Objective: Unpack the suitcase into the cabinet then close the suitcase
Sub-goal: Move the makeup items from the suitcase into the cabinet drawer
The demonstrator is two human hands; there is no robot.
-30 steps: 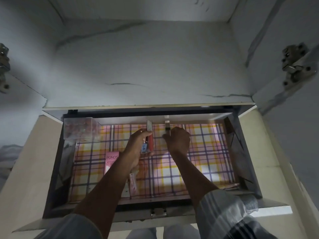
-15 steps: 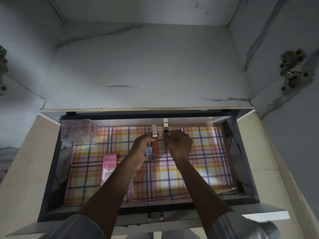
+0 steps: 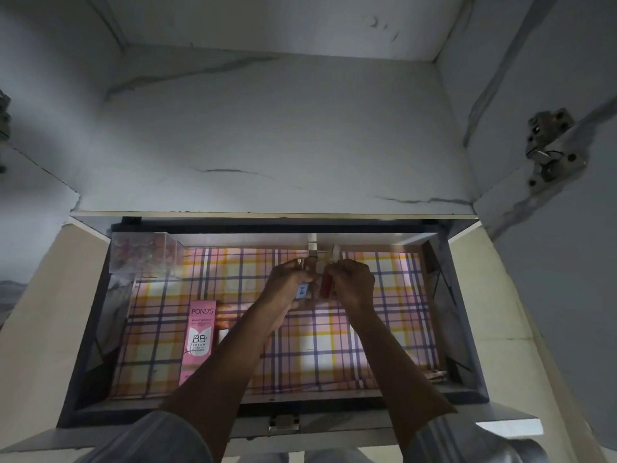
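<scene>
Far to the left of my hands, in the back corner of the open drawer [image 3: 467, 329], I see a clear plastic box [image 3: 145, 253] with round pink-orange pieces inside. Nearer me and just left of my left forearm, a pink Pond's BB cream carton [image 3: 197, 340] lies flat on the plaid liner [image 3: 334, 345], and a small white-capped item [image 3: 224, 335] peeks out between the carton and the forearm.

My left hand [image 3: 283, 289] is curled around a small bottle with a pale blue label [image 3: 302, 290]; the fingers wrap it and a square silvery cap [image 3: 313, 252] pokes out beyond the knuckles, though in this dim light I can't be sure the cap belongs to that same bottle.

Touching it, or very nearly, my right hand [image 3: 350, 284] pinches a slim red tube [image 3: 326, 286], held roughly upright, with its light cap [image 3: 335, 253] rising past the fingertips toward the back wall of the drawer. Both hands hover together over the rear middle of the liner.

Above and beyond the hands, the marbled grey cabinet shelf [image 3: 283, 128] overhangs the drawer. Far right of my right hand, a metal hinge [image 3: 551, 148] sits on the cabinet side. Below my wrists, a latch [image 3: 283, 424] sits on the drawer front.
</scene>
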